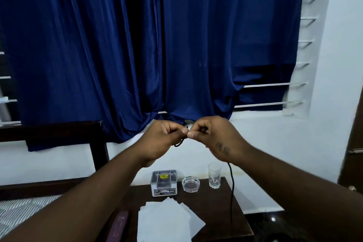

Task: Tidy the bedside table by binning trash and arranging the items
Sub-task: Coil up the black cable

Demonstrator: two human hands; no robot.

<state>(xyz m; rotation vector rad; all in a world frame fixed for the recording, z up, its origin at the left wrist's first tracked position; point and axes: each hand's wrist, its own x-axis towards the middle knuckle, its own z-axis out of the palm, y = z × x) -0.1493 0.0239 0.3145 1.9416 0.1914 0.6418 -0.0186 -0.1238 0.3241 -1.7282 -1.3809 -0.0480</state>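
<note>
I am viewing both hands raised together, well above the bedside table (222, 198) and in front of the blue curtain (137, 45).

1. The left hand (163, 139) is pinching a thin black cord (232, 186) between thumb and curled fingers; a short loop of cord is showing just below its thumb.
2. The right hand (212, 137) is pinching the same cord, its thumb tip touching the left thumb tip. The cord's long end is hanging down from beneath the right wrist and trailing past the table's right side.
3. Directly below the left hand, a small clear-lidded box (164, 183) is standing on the table.
4. Below the gap between the hands, a glass ashtray (191, 183) is sitting just right of the box.
5. Below the right hand, an upright drinking glass (214, 175) is standing beside the ashtray.
6. Nearer to me than the box, several white paper sheets (167, 222) are lying overlapped, with a dark reddish flat object (118, 226) to their left; I cannot tell what it is.
</note>
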